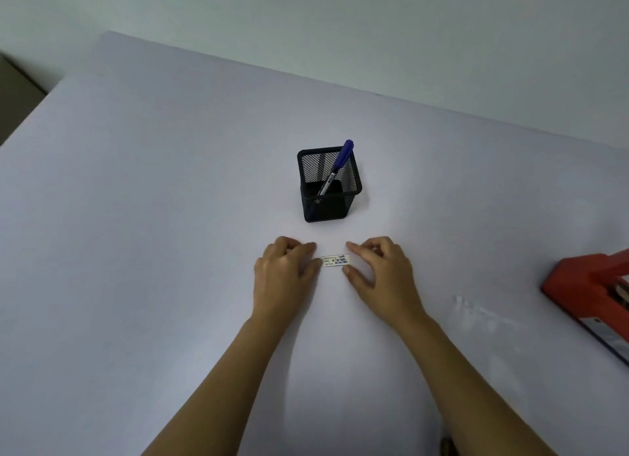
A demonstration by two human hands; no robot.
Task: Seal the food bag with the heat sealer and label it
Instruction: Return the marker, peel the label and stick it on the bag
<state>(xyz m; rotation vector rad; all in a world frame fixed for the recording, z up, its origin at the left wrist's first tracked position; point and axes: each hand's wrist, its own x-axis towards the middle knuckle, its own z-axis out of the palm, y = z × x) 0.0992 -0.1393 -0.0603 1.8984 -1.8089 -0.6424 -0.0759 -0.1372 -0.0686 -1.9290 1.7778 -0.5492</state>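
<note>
Pale tabletop [170, 217] carries the label [336, 261], flat between left hand [287, 268] and right hand [377, 268]. Thumbs and forefingers flank its ends, other fingers [289, 244] curled; whether they pinch it is unclear. Behind, a cup [328, 197] holds a marker [337, 166]; sealer [592, 292] at right.

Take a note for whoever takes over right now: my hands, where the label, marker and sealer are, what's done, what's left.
Left hand: fingers curled, thumb at the label's left end; grip unclear.
Right hand: forefinger and thumb by its right end; grip unclear.
Label lies flat on the table, written on.
Blue marker stands in the black mesh pen holder behind it.
Red heat sealer at right edge.
Food bag not in view, so sealing cannot be judged.
Left: stick the label on the bag.
</note>
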